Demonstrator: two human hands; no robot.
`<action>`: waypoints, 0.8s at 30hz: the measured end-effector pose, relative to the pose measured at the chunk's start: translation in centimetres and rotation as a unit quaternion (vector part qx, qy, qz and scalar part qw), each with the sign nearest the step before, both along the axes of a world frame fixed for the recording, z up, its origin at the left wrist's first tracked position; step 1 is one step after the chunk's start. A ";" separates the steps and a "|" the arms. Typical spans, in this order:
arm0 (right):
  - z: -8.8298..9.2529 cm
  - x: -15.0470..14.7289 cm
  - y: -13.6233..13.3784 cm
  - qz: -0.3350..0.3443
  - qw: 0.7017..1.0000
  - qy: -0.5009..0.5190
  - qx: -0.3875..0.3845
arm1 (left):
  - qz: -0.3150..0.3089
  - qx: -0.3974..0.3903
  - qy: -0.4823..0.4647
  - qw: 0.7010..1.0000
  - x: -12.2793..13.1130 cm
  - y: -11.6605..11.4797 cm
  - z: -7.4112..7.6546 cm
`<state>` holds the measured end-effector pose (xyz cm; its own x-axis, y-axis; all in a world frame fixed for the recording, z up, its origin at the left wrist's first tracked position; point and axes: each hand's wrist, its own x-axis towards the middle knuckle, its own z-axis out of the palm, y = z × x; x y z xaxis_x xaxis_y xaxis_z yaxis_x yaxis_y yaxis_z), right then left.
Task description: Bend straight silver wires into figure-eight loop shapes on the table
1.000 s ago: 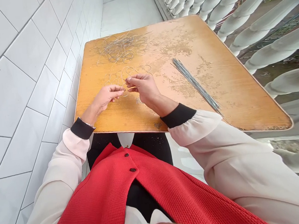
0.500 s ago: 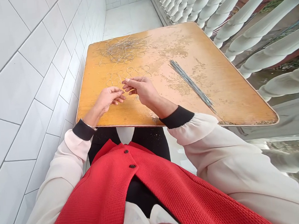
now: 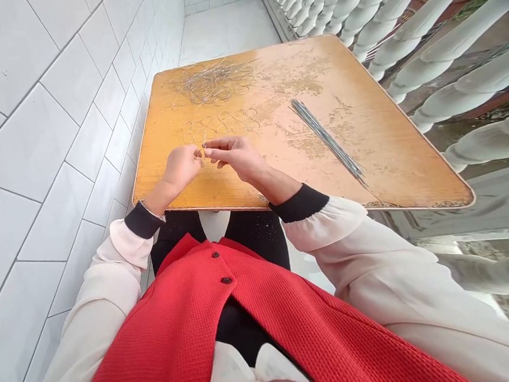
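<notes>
My left hand [image 3: 183, 168] is closed, its fingers curled in around a thin piece of wire [image 3: 204, 140]. Close against it, my right hand [image 3: 236, 156] pinches the same wire between thumb and forefinger. A short bit of the wire sticks up between the hands; the rest is hidden by the fingers. Just beyond my hands lie several wire pieces bent into figure-eight loops [image 3: 225, 122]. Farther back is a tangled heap of bent wires [image 3: 212, 83]. Off to the right lies a bundle of straight grey wires [image 3: 328, 141], slanting towards me.
The wooden table [image 3: 280, 180] has a worn, peeling top. White wall tiles [image 3: 74, 165] run close along its left side. A white balustrade [image 3: 431, 68] stands along the right.
My left hand has turned over and its fingers have curled in. My right hand has shifted slightly left, and the two hands are closer together.
</notes>
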<state>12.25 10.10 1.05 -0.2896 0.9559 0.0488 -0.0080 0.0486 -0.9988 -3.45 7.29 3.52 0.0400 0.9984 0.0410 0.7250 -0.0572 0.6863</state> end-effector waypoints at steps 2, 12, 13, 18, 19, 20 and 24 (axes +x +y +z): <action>-0.4 -0.3 0.3 -0.018 1.000 0.012 0.002 | -0.008 0.037 0.040 0.998 0.1 -0.1 -0.1; 0.6 -0.5 0.1 -0.033 0.997 0.060 -0.048 | -0.021 -0.008 -0.137 0.990 -0.2 -0.3 -1.3; 0.7 -0.5 0.1 -0.031 0.996 0.063 -0.049 | -0.022 -0.030 -0.157 0.987 -0.2 -0.3 -1.2; 0.9 -0.3 0.0 -0.013 0.995 0.072 -0.070 | -0.026 -0.090 -0.206 0.974 -0.5 -0.9 -0.3; 0.9 -0.3 0.0 -0.010 0.994 0.074 -0.077 | -0.029 -0.096 -0.209 0.973 -0.6 -1.1 -0.1; 0.9 -0.3 0.0 -0.007 0.994 0.075 -0.083 | -0.032 -0.101 -0.213 0.971 -0.7 -1.2 0.0; 1.0 -0.3 0.0 0.002 0.993 0.082 -0.081 | -0.023 -0.109 -0.252 0.961 -0.7 -1.7 0.2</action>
